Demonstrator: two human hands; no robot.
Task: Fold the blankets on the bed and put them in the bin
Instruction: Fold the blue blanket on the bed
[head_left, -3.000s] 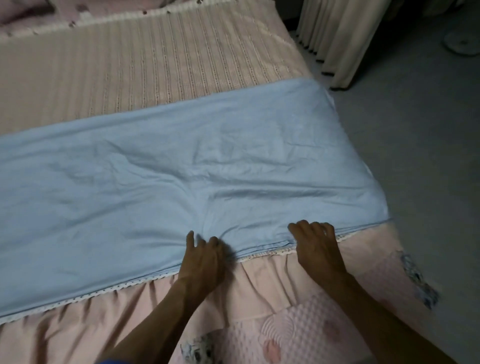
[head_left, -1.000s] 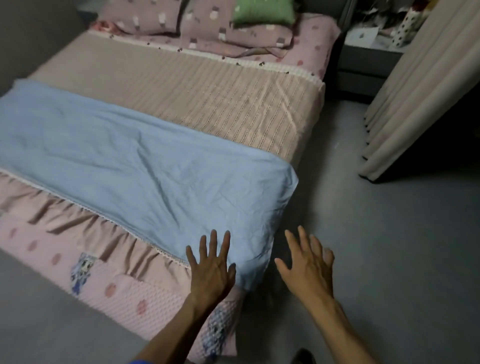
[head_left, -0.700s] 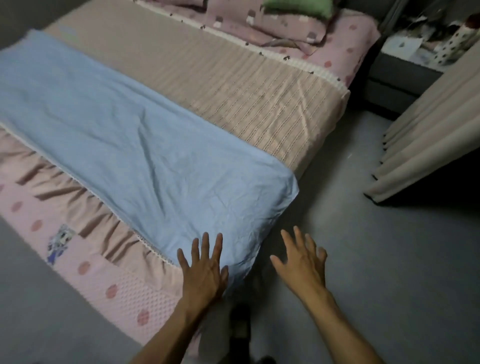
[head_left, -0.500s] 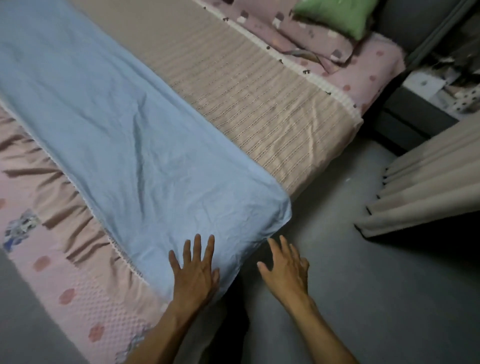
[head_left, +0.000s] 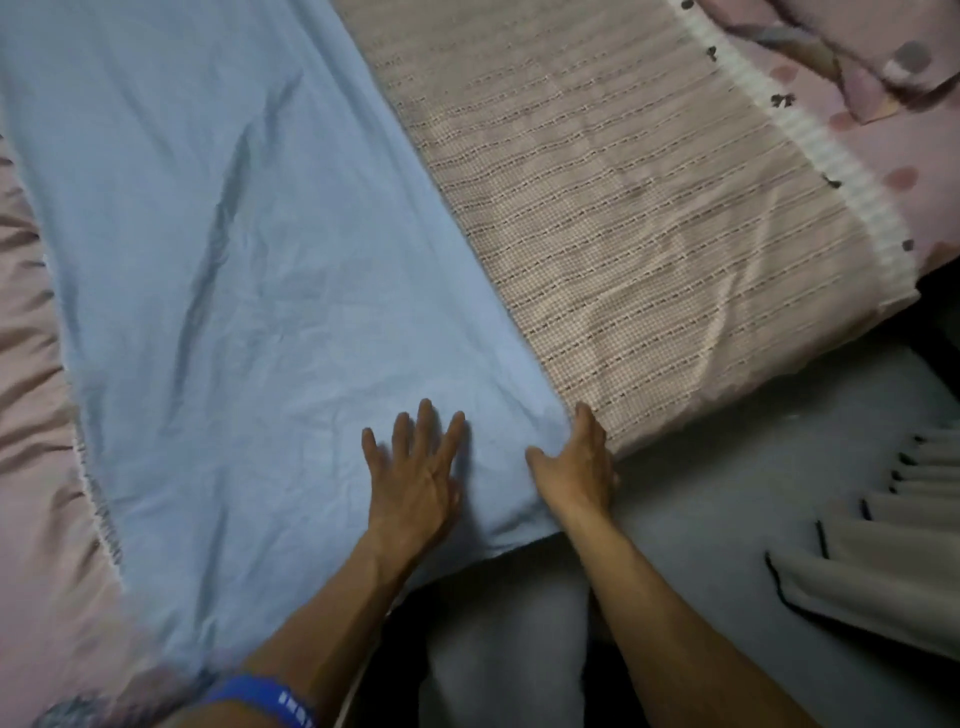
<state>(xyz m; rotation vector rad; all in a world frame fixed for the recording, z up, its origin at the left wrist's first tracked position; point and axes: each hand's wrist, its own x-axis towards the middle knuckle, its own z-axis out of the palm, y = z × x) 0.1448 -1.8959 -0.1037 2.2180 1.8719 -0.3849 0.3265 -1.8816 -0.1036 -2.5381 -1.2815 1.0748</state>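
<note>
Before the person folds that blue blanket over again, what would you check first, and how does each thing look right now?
1. Left hand flat on the blue blanket: ok.
2. Right hand at the blanket's corner edge: ok; whether it grips the cloth, cannot tell.
3. Blanket lying smooth: not ok, creases run through its middle.
4. Nothing lying on the blanket besides the hands: ok.
5. Striped blanket beside it kept apart from the fold: cannot tell, the blue edge overlaps it.
6. Bin within reach: cannot tell, none in view.
</note>
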